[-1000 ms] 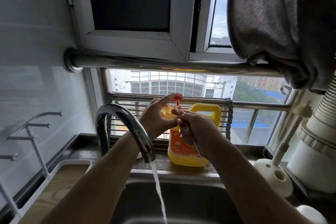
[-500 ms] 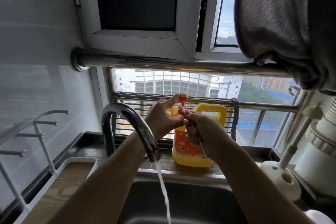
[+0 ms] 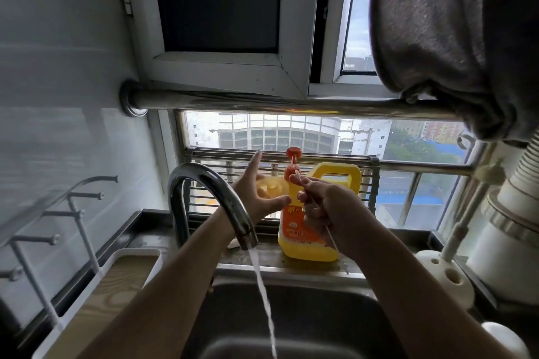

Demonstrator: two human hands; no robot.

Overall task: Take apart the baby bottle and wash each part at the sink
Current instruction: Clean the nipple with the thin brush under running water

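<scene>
**A:** where's the yellow bottle part (image 3: 268, 189)?

**B:** cradled in my left hand (image 3: 250, 197), facing my right hand (image 3: 329, 210), which pinches a thin white stick (image 3: 332, 237) just beside it. guessing that's to scrub inside.

Jug (image 3: 309, 249) partly behind right hand (image 3: 329, 210)

The soap jug (image 3: 318, 230) is bright yellow with an orange label, and its pump top (image 3: 293, 152) is red-orange. The bottle part (image 3: 269, 188) is a soft, see-through yellow. The thin stick (image 3: 331, 237) is white. The tap (image 3: 211, 183) is shiny silver, and the sink (image 3: 320, 318) is dull grey metal. The water (image 3: 264, 294) looks white. The hanging cloth (image 3: 452, 38) is dark grey and speckled. The tray (image 3: 137, 252) is white, with light brown wood stripes inside. The wall (image 3: 58, 96) is pale grey-white. Outside, some roofs (image 3: 408, 201) are blue.
</scene>
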